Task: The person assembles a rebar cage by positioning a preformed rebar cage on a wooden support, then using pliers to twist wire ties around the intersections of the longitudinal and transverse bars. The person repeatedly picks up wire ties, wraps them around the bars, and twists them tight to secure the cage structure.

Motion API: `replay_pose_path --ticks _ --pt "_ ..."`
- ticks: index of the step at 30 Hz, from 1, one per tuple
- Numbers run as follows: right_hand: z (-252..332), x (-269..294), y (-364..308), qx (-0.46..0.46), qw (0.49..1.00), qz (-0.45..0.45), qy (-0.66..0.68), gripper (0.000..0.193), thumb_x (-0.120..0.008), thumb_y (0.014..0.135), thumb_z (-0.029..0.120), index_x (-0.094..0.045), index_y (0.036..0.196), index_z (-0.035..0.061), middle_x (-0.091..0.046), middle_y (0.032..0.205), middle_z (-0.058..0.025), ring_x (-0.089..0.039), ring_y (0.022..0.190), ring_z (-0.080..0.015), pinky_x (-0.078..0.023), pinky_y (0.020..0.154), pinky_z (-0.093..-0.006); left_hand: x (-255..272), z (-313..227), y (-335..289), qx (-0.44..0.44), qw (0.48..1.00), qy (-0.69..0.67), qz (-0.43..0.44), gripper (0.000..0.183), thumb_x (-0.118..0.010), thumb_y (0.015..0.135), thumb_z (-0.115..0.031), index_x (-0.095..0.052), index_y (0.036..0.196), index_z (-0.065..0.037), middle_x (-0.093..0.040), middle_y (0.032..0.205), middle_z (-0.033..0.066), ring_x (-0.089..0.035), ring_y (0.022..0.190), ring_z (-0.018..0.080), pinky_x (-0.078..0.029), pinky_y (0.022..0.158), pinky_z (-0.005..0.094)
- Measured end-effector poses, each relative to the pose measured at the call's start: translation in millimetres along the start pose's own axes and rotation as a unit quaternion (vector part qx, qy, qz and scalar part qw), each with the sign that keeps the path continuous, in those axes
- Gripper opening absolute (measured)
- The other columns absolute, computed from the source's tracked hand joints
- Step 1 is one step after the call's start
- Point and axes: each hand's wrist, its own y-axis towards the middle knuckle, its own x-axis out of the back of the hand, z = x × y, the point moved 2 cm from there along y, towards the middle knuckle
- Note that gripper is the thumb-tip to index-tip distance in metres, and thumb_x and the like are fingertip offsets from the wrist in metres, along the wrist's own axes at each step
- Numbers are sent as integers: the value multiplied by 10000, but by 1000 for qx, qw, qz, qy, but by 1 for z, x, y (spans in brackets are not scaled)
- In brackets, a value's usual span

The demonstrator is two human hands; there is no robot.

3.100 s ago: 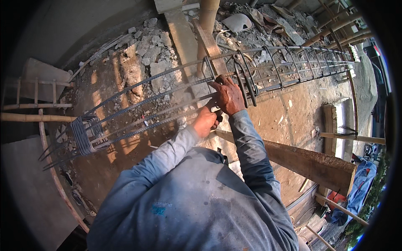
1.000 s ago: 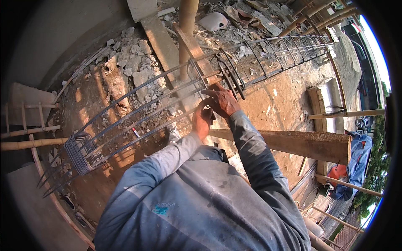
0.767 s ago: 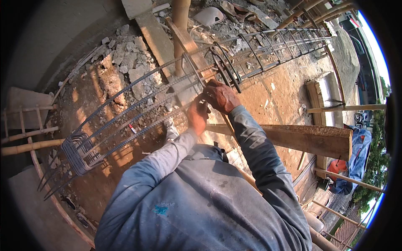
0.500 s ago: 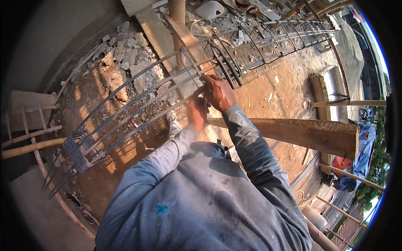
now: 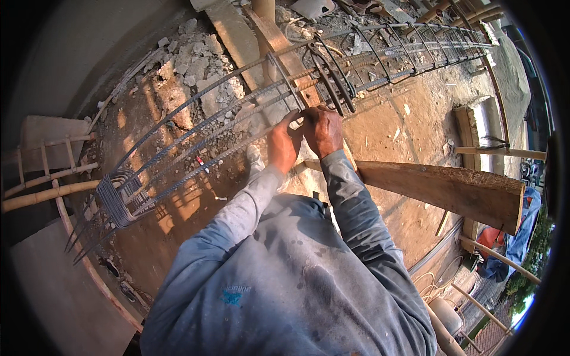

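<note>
A long cage of steel reinforcing bars (image 5: pixel 222 113) slants from lower left to upper right in front of me. My right hand (image 5: pixel 323 132) is closed at the near bar, by the lower corner of a single square stirrup (image 5: pixel 286 80). Whatever its fingers pinch is hidden. Right beside it, my left hand (image 5: pixel 284 144) has thumb and fingers curled in against the same corner, their tips partly covered. A few dark stirrups (image 5: pixel 335 80) stand bunched on the bars just beyond my right hand. Many more stirrups (image 5: pixel 114 199) are gathered at the cage's left end.
A wooden plank (image 5: pixel 442 188) juts out to the right of my right forearm. Behind the cage lie broken concrete rubble (image 5: pixel 205 77) and boards (image 5: pixel 231 38) beside an upright post. Bamboo poles (image 5: pixel 53 196) cross at the left. A blue tarp (image 5: pixel 522 237) hangs at the right.
The view has shifted slightly, so the cage sits further right. My right fingers have curled in more tightly at the stirrup corner, and my left fingers have moved up beside them.
</note>
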Motion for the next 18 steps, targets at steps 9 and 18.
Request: replay_pose_path --ticks 9,18 --pt "1 -2 -16 -27 999 -37 3 129 -698 874 146 -769 929 53 -719 880 -207 -696 788 -437 -548 696 -515 14 -22 -10 68 997 -14 -39 600 -721 941 -68 -503 1499 -93 -680 756 149 -645 684 238 -507 696 420" --pt "6 -7 -31 -50 994 -44 -86 157 -668 922 178 -773 1002 92 -754 1034 -162 -724 866 -392 -568 739 -473 50 -16 5 124 985 52 112 211 -725 972 -153 -715 1018 53 -659 739 -1 -592 617 111 -457 552 284"
